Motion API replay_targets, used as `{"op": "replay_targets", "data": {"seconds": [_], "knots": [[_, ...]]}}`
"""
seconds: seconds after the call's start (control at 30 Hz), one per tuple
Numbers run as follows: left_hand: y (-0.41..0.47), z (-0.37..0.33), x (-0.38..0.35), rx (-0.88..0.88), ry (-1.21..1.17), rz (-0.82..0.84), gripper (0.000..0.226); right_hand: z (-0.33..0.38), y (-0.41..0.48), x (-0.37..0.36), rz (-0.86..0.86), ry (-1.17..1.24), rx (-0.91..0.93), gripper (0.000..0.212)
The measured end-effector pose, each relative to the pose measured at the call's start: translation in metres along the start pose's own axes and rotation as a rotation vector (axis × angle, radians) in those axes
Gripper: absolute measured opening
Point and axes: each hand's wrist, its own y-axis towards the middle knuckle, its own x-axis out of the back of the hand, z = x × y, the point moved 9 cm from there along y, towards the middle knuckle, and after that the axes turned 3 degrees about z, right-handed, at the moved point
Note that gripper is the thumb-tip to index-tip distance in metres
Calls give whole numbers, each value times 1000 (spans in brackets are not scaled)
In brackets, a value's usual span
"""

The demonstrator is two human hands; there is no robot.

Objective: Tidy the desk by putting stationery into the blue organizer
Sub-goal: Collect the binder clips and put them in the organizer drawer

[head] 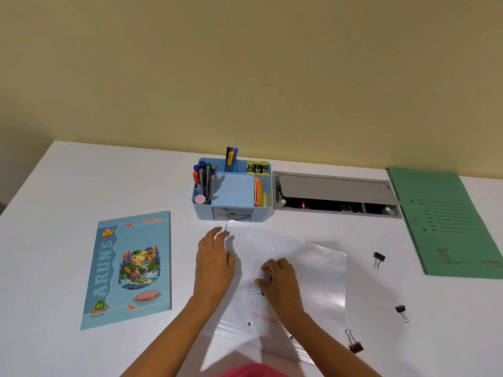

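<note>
On the smooth white tabletop (pixel 81 186), a thin sheet of lined paper (pixel 272 246) is laid over a glossy clear plastic sleeve (pixel 324 276). Its left edge is pressed flat by the left hand (pixel 215 257), whose fingers are stretched out straight. A black binder clip (pixel 257 292) with wire handles is pinched on the paper by the curled fingers of the right hand (pixel 280 284). Three loose clips (pixel 379 259) of the same kind are scattered well apart to the right. The blue organizer (pixel 262 212), a round-cornered plastic box divided into compartments, is set just beyond the paper, with pens (pixel 231 156) stood upright in it. A glossy notebook (pixel 130 268) is laid to the left and a matte green folder (pixel 449 221) at far right.
</note>
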Motion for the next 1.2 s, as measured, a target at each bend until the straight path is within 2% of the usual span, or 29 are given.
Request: {"op": "replay_targets", "data": {"seconds": [0.13, 0.33, 0.57, 0.67, 0.77, 0.87, 0.93, 1.0, 1.1, 1.13, 1.2], "knots": [[-21, 2, -15, 1, -100, 59, 31, -1, -18, -8, 29, -16, 2, 32], [-42, 8, -30, 76, -177, 172, 29, 11, -30, -8, 23, -92, 63, 12], [-59, 17, -45, 312, -398, 284, 25, 16, -35, 7, -76, -30, 102, 18], [-69, 24, -56, 484, -576, 331, 21, 30, -45, 21, -180, 54, 192, 20], [-79, 18, -72, 612, -911, 437, 35, 46, -58, 26, -223, 125, 292, 20], [-85, 14, -77, 652, -1069, 491, 43, 57, -68, 21, -181, 179, 370, 21], [-87, 13, -77, 634, -1104, 503, 40, 61, -72, 18, -158, 195, 396, 18], [-88, 12, -76, 641, -1161, 502, 34, 62, -72, 23, -204, 191, 419, 12], [-88, 14, -71, 638, -1166, 478, 30, 46, -63, 33, -297, 182, 370, 17], [-88, 16, -70, 647, -1160, 458, 29, 39, -57, 31, -284, 166, 324, 25], [-90, 22, -71, 698, -1172, 417, 26, 23, -42, 16, -148, 28, 187, 41]]}}
